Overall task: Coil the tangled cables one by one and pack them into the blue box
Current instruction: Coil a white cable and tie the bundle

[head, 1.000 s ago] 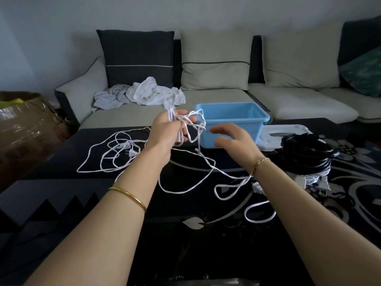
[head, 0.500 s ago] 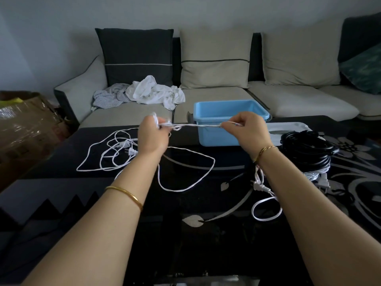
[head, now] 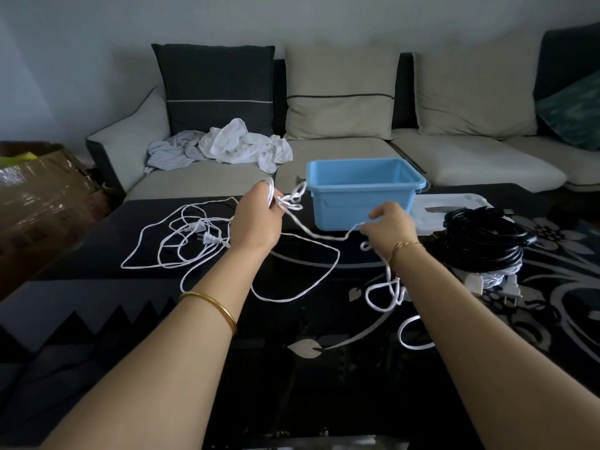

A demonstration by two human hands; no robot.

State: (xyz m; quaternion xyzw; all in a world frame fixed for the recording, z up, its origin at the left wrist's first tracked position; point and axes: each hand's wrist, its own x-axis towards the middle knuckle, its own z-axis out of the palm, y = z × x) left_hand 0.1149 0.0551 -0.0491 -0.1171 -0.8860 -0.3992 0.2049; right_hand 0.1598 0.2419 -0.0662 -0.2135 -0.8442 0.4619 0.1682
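Observation:
A long white cable (head: 303, 228) lies tangled across the dark glass table (head: 292, 368). My left hand (head: 256, 219) is shut on a small bunch of its loops, held up just left of the blue box (head: 363, 193). My right hand (head: 389, 227) pinches the same cable lower down, in front of the box. Between the two hands the cable sags. More of it trails left to two white plugs (head: 203, 233) and hangs in loops under my right wrist. The blue box stands open with nothing visible inside.
A coil of black cable (head: 483, 240) sits on the table at the right, on top of white cables and plugs (head: 480, 280). A white lid (head: 454, 206) lies behind it. A sofa with cushions and crumpled clothes (head: 227, 146) stands beyond the table. A cardboard box (head: 35, 196) is at left.
My right hand has dropped lower and moved right, so the cable stretched taut between my hands now sags. My left hand still holds the bunched loops.

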